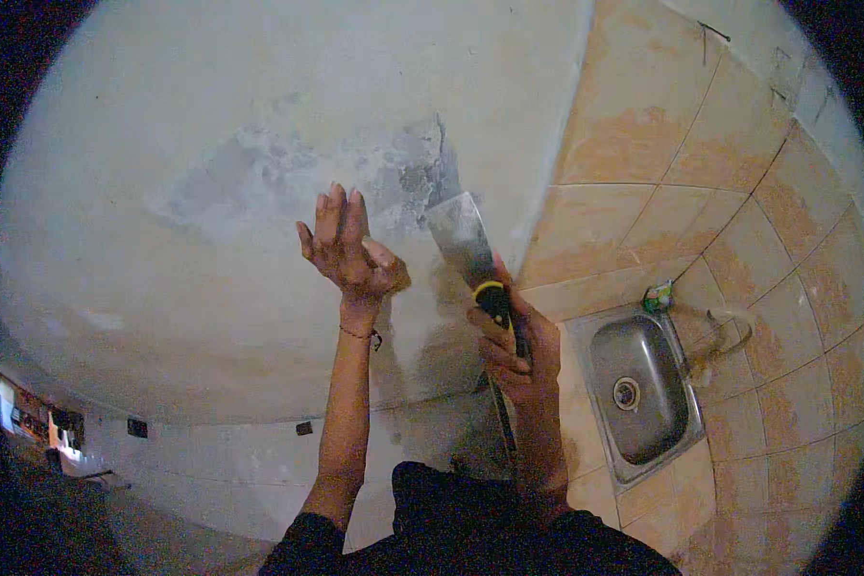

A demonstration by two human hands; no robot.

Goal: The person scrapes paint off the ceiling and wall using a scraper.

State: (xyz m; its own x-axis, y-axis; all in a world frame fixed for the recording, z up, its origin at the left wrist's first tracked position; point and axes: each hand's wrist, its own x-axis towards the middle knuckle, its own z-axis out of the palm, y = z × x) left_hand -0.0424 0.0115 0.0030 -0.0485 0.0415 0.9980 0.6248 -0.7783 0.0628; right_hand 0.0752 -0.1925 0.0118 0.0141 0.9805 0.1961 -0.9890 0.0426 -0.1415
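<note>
My right hand (514, 341) is wrapped round the black and yellow handle of a putty knife (463, 235). The wide metal blade points up and left, its tip close to the lower right edge of a rough grey patch (413, 178) on the pale wall. Whether the blade touches the wall, I cannot tell. My left hand (341, 245) is up in front of the wall just below the patch, fingers stretched out and nothing clearly in them. A thin bracelet (360, 333) circles that wrist.
On the right, a steel sink (638, 394) is set in a tiled counter, with a small green packet (658, 296) at its corner. Beige and orange tiles (634, 221) cover the wall beside it. Small dark boxes (303, 428) sit on the lower wall.
</note>
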